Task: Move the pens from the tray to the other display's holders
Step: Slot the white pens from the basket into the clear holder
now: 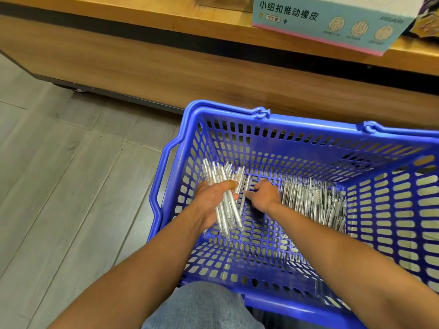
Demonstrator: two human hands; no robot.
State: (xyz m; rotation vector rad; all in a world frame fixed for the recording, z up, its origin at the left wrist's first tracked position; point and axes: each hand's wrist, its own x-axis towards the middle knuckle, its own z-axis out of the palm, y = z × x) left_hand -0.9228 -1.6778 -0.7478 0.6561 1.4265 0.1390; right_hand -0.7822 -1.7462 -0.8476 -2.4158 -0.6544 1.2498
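Note:
A blue plastic basket stands on the floor in front of me. My left hand grips a bundle of clear white pens inside its left side, tips pointing down toward me. My right hand reaches down to the basket floor just right of the bundle, fingers curled round a single loose pen. A heap of several more clear pens lies on the basket floor to the right of my right hand.
A wooden display counter runs across the top, right behind the basket. A light blue and pink product box sits on its shelf at upper right. Grey plank floor lies to the left. My denim-clad knee is at the bottom.

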